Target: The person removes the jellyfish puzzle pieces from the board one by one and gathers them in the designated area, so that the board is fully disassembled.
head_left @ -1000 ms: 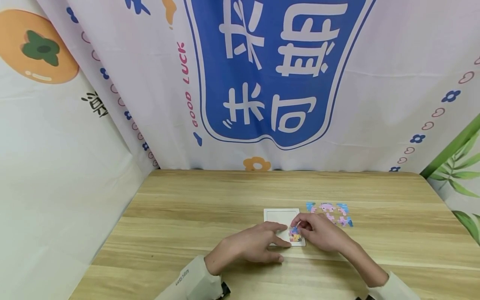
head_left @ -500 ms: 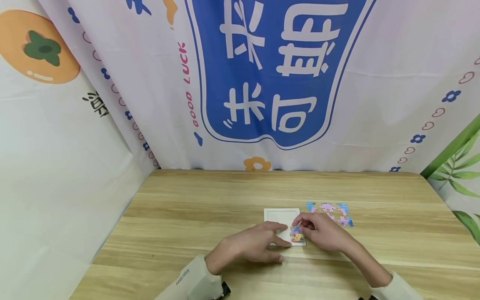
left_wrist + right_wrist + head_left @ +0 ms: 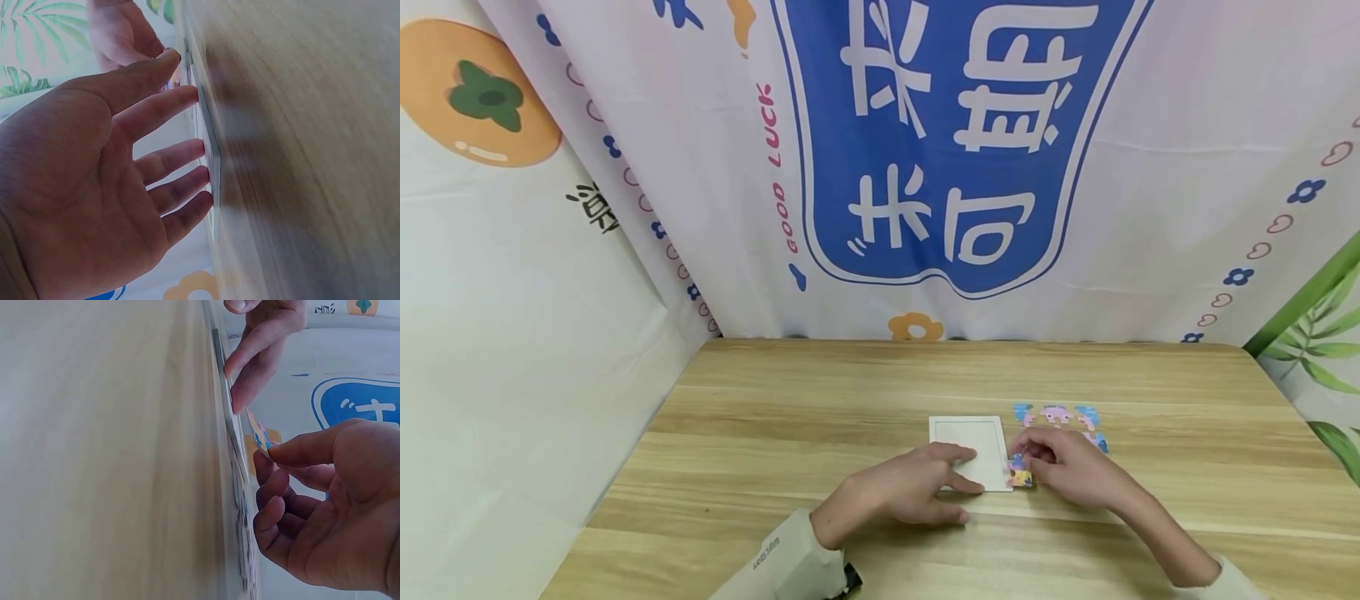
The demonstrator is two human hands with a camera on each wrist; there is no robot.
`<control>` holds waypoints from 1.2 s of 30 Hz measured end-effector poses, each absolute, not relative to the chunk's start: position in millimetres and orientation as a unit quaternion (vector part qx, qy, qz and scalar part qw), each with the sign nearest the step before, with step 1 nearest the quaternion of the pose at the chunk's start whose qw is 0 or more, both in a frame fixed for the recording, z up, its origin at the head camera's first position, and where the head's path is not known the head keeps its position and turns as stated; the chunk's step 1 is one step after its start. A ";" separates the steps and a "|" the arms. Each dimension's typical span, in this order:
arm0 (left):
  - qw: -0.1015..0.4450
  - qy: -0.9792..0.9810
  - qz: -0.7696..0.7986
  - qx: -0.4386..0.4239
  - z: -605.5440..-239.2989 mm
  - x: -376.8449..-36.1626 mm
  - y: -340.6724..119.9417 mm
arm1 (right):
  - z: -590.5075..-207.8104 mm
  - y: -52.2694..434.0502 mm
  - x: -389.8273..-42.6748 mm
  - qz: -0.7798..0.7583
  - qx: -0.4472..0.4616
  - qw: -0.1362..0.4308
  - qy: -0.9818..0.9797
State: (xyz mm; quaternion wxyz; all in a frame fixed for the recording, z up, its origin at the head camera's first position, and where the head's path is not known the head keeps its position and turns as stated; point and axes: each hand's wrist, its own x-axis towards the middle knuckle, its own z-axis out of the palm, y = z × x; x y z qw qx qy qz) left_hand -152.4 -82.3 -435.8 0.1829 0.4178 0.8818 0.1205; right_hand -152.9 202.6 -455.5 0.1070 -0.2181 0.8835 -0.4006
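A white square puzzle tray lies flat on the wooden table. My left hand rests on the tray's near edge with straight fingers pressing it. My right hand pinches a colourful puzzle piece between thumb and forefinger, just off the tray's right near corner. In the right wrist view the piece stands tilted, lifted clear of the tray. Several pink and blue loose pieces lie right of the tray, partly hidden behind my right hand.
A printed cloth backdrop hangs behind the table's far edge and along both sides. Bare wood stretches to the left of the tray and toward the far edge.
My right hand has drawn the colourful piece off the tray's near right corner and rightward past its edge. The left hand has stayed on the tray.
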 end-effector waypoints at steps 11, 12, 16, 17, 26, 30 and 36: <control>0.189 0.883 0.117 0.414 -434.6 -151.5 -81.7 | -455.3 228.5 -146.0 -0.404 -0.211 0.106 0.884; 0.188 0.883 0.117 0.414 -434.7 -151.5 -81.6 | -455.4 231.4 -145.8 -0.402 -0.207 0.106 0.886; 0.189 0.883 0.118 0.413 -434.8 -151.4 -81.6 | -456.6 243.2 -145.2 -0.403 -0.192 0.110 0.888; 0.190 0.883 0.119 0.412 -434.7 -151.3 -81.6 | -457.4 246.3 -145.0 -0.403 -0.191 0.109 0.889; 0.191 0.884 0.119 0.409 -434.1 -150.8 -81.4 | -461.4 268.3 -142.4 -0.393 -0.177 0.105 0.897; 0.192 0.884 0.120 0.409 -435.3 -151.5 -81.9 | -458.6 276.9 -141.5 -0.383 -0.165 0.109 0.902; 0.190 0.882 0.120 0.414 -436.6 -152.2 -82.8 | -459.0 290.1 -140.1 -0.372 -0.159 0.106 0.908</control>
